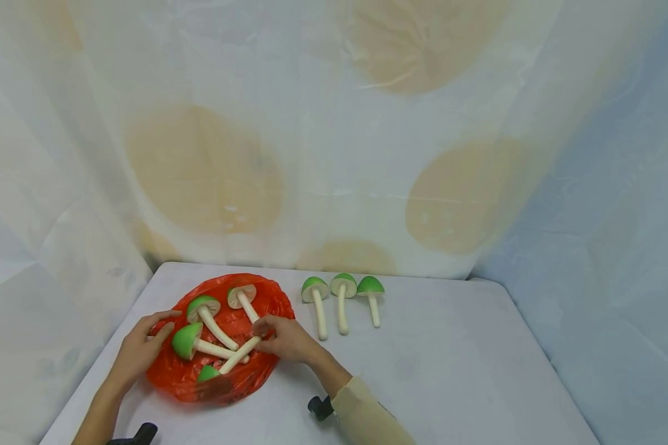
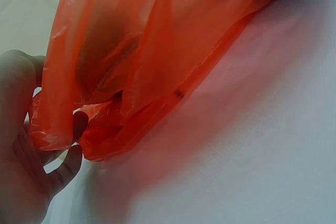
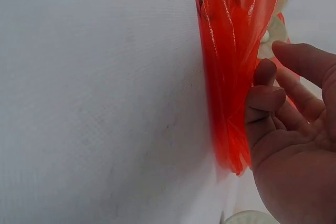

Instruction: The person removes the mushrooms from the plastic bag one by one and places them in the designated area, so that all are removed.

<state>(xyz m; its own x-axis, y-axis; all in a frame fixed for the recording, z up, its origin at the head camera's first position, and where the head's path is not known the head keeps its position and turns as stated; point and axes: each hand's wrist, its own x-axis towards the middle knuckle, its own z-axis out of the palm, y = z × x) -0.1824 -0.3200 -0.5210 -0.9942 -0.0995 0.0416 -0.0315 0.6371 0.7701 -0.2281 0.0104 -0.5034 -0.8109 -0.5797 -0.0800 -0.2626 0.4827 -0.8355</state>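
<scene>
A red plastic bag point(image 1: 275, 296) lies spread with its mouth up, and several toy mushrooms with green caps and white stems rest in it, one of them a mushroom point(image 1: 188, 341) at its left. At the bag's left rim my left hand point(image 1: 140, 347) pinches the thin plastic between thumb and fingers. My right hand point(image 1: 289, 340) reaches over the opposite rim, its fingertips close to the stem ends. In the right wrist view, its curled fingers point(image 3: 268, 100) grip the bag's edge, and a pale mushroom underside shows behind them.
Three more green-capped mushrooms, including the middle mushroom point(image 1: 342, 303), stand apart in a row on the white table point(image 1: 451, 358), right of the bag. Patterned sheets point(image 1: 334, 154) hang behind the table and at both sides.
</scene>
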